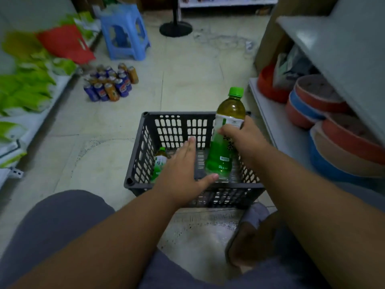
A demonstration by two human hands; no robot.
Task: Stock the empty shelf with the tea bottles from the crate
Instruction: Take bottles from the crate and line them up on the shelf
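Observation:
A dark grey slotted crate [145, 142] stands on the tiled floor in front of me. My right hand [242, 136] grips a green-capped tea bottle [226, 130] by its label, lifted upright above the crate's right side. My left hand [183, 172] is stretched flat over the crate, fingers straight, thumb near the held bottle's base. A second tea bottle [160, 161] lies against the crate's left wall, partly hidden by my left hand. A grey shelf board [333, 38] juts out at the upper right.
Round red, blue and tan basins [325, 130] fill the low white shelf [277, 126] on the right. A cluster of drink cans [110, 82] stands on the floor to the left, with a blue stool [125, 32] and a fan base [176, 28] behind. Green packets [27, 86] line the left shelf.

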